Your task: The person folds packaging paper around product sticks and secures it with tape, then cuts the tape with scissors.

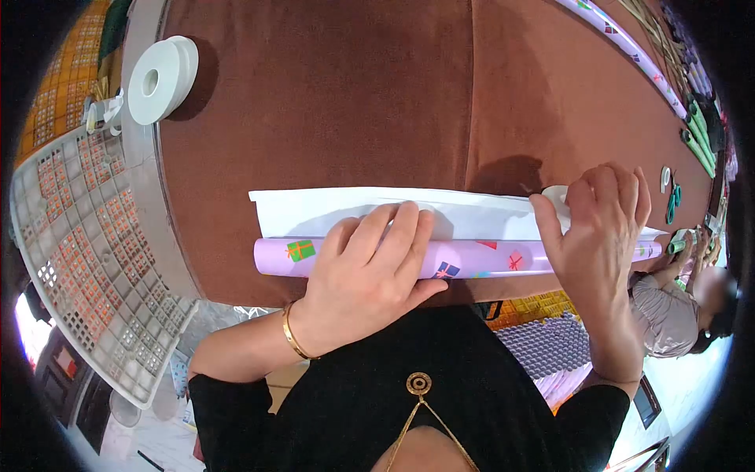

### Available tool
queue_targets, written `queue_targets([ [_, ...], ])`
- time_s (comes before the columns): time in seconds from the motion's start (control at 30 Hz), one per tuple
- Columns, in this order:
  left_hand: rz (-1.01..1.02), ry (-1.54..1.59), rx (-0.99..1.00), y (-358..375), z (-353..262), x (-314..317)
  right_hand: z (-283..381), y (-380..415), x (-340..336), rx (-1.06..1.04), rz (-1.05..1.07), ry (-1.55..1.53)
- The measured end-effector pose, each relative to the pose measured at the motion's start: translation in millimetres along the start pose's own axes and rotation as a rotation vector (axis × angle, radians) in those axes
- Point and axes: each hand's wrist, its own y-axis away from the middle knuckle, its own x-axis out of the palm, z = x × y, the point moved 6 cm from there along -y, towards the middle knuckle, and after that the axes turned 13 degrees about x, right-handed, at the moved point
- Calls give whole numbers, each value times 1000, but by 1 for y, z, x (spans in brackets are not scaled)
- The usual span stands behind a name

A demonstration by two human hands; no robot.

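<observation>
Across the near edge of the brown table lies a roll of lilac wrapping paper (519, 258) printed with gift boxes. A white sheet edge (307, 211) extends from its far side. My left hand (373, 267) lies over the roll, its fingers spread flat on the roll and the white sheet. Raised at the right part of the roll, my right hand (594, 224) has its thumb apart from its fingers. Behind it a white round object (557, 198) is partly hidden; whether that hand touches it is unclear.
White spools (163, 79) stand at the table's left edge, beside a white plastic crate (94, 259). Another lilac roll (629, 55), green rolls (698, 141) and teal scissors (673, 203) lie at the right. A co-worker (668, 311) is at the far right.
</observation>
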Motion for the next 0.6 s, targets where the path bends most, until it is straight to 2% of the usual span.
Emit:
queue_targets([
  [0.6, -1, -8, -25, 0, 2, -1, 9, 3, 5, -30, -35, 55],
])
